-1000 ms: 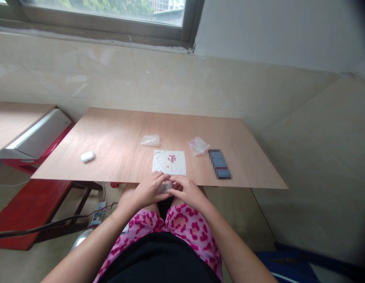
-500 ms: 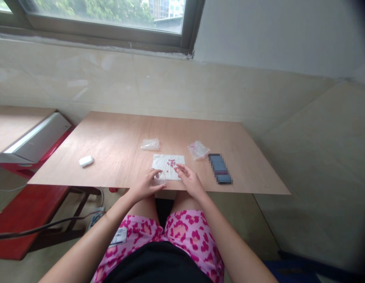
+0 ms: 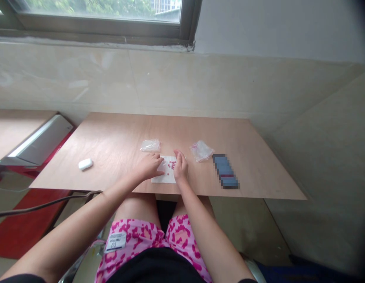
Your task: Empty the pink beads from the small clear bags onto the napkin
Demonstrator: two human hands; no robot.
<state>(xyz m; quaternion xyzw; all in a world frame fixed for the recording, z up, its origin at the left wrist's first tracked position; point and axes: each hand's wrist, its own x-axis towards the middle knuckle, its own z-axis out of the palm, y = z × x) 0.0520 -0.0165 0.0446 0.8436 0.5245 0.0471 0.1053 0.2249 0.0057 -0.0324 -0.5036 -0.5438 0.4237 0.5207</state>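
Observation:
A white paper sheet [image 3: 166,177] lies near the front edge of the wooden table [image 3: 117,137], with several small pink beads [image 3: 171,165] on it. My left hand [image 3: 149,166] rests on the sheet's left part, fingers curled round a small clear plastic bag [image 3: 162,166]. My right hand [image 3: 180,168] stands edge-on over the sheet's right part, fingers stretched out and together beside the beads.
A stack of clear bags [image 3: 151,145] lies behind the sheet. A crumpled clear bag [image 3: 201,150] and a blurred dark phone-like slab [image 3: 226,170] lie to the right. A small white case [image 3: 85,164] sits at the left. A white box [image 3: 37,139] stands on a red bench.
Both hands have moved up from my lap onto the table and further over the sheet. The left hand has carried the small clear bag to the beads; the right hand has reached past them.

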